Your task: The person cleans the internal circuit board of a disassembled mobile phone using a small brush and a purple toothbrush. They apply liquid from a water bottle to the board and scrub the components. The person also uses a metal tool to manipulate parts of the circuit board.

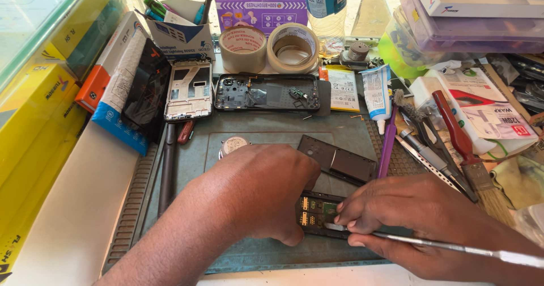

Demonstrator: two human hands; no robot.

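Note:
My left hand (258, 192) lies palm down over the left part of an opened phone (316, 212) on a grey work mat (266, 130) and holds it flat. My right hand (413, 218) grips a thin metal pry tool (453, 247) whose tip rests on the phone's exposed board, fingertips touching the phone's edge. A dark phone cover plate (339, 160) lies just beyond the hands.
Further back lie a disassembled phone frame (266, 92), a white mid-frame (188, 89) and a black screen panel (146, 87). Two tape rolls (267, 48), a glue tube (375, 93), a brush (462, 144), tweezers and boxes crowd the back and right. Yellow boxes (34, 121) stand left.

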